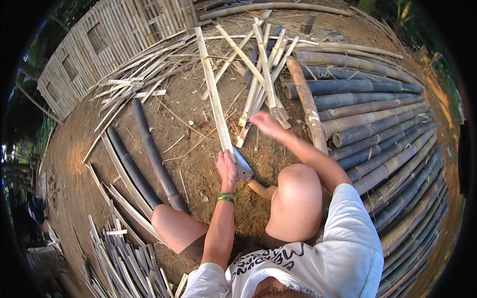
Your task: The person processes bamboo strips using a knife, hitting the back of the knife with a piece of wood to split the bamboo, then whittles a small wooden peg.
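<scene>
My left hand (227,168) is closed around the near end of a long pale split bamboo strip (212,89), which stretches away from me over the ground. Right beside that hand lies the wide grey blade of a machete (242,165), its wooden handle (260,189) pointing toward my right knee. My right hand (269,124) is raised to the right of the strip, with its fingers curled; whether anything small is in them, I cannot make out. Close to it are the near ends of a loose pile of split bamboo strips (268,74).
Whole bamboo poles (367,102) are stacked along the right, behind a thick brown pole (305,99). Dark bamboo lengths (154,154) lie left of my knees. Thin strips (124,260) are heaped lower left, with more strips (141,74) before a slatted bamboo wall (104,49).
</scene>
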`<state>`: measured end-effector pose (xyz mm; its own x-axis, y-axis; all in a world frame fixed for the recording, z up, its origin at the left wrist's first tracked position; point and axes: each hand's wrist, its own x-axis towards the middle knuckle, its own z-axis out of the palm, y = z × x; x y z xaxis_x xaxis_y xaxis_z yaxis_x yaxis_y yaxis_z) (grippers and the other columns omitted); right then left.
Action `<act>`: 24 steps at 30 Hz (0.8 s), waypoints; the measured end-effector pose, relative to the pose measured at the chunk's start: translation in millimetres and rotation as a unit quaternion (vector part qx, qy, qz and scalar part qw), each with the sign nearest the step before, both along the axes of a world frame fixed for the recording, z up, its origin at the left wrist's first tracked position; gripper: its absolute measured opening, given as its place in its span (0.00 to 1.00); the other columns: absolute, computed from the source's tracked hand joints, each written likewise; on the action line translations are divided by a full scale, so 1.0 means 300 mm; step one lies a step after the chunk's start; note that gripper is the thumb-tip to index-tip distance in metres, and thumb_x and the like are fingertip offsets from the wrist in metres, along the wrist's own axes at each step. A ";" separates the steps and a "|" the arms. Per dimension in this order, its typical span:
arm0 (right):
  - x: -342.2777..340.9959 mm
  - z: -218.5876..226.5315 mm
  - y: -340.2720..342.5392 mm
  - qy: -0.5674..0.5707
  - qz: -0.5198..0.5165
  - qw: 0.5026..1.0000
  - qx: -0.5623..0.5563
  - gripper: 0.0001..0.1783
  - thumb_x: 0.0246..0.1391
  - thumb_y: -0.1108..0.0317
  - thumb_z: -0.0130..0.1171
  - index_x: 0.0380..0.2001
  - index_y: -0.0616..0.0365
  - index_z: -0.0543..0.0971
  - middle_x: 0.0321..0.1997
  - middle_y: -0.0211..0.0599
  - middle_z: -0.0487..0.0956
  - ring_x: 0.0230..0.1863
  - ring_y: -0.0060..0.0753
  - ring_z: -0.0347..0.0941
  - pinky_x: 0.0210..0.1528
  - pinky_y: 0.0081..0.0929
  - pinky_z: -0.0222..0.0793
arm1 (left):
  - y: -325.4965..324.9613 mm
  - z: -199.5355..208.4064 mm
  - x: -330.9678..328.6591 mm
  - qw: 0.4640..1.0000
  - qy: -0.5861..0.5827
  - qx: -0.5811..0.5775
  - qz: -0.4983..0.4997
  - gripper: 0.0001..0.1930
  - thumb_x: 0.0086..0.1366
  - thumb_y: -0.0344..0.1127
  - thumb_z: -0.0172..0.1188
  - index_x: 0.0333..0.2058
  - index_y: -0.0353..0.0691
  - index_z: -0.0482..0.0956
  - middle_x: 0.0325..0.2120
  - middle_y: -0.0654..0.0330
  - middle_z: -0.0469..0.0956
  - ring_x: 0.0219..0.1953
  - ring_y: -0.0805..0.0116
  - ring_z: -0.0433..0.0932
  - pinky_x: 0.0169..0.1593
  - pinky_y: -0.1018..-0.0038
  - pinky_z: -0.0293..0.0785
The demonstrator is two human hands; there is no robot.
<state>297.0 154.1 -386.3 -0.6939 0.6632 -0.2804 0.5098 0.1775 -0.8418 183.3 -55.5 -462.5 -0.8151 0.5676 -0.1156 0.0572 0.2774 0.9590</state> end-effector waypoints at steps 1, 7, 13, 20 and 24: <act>0.023 -0.015 -0.103 0.007 0.017 0.999 -0.036 0.31 0.69 0.44 0.50 0.61 0.59 0.74 0.63 0.48 0.74 0.65 0.41 0.70 0.68 0.45 0.65 | 0.008 -0.024 0.001 0.999 0.030 0.012 -0.010 0.20 0.73 0.45 0.46 0.39 0.30 0.75 0.29 0.52 0.78 0.25 0.61 0.78 0.28 0.66 0.78; 0.449 -0.276 -0.336 0.138 -0.155 0.976 -0.067 0.27 0.70 0.47 0.52 0.54 0.60 0.78 0.48 0.38 0.82 0.51 0.32 0.77 0.54 0.33 0.72 | 0.165 0.084 0.186 0.991 0.076 -0.020 -0.112 0.18 0.69 0.43 0.50 0.35 0.29 0.72 0.25 0.38 0.76 0.28 0.38 0.76 0.37 0.52 0.71; 0.682 -0.193 -0.298 0.141 -0.307 0.931 -0.136 0.24 0.68 0.51 0.56 0.53 0.61 0.79 0.43 0.35 0.83 0.44 0.25 0.79 0.48 0.27 0.75 | 0.632 0.462 -0.048 0.976 -0.024 -0.073 -0.204 0.44 0.73 0.59 0.44 0.68 0.21 0.48 0.67 0.28 0.54 0.71 0.42 0.54 0.73 0.55 0.51; 0.802 -0.304 -0.400 0.299 -0.277 0.903 -0.135 0.17 0.63 0.56 0.62 0.38 0.62 0.80 0.36 0.36 0.82 0.36 0.28 0.78 0.39 0.31 0.73 | 0.315 0.770 -0.363 0.958 0.184 0.042 -0.214 0.31 0.74 0.51 0.53 0.63 0.28 0.69 0.58 0.44 0.75 0.62 0.54 0.73 0.65 0.67 0.67; 0.639 -0.363 -0.488 0.133 -0.087 0.986 -0.044 0.19 0.59 0.57 0.65 0.47 0.58 0.77 0.49 0.45 0.80 0.50 0.46 0.77 0.54 0.40 0.70 | -0.219 0.645 -0.666 0.969 0.244 -0.019 -0.030 0.24 0.74 0.46 0.55 0.56 0.29 0.76 0.48 0.51 0.82 0.53 0.66 0.78 0.59 0.71 0.70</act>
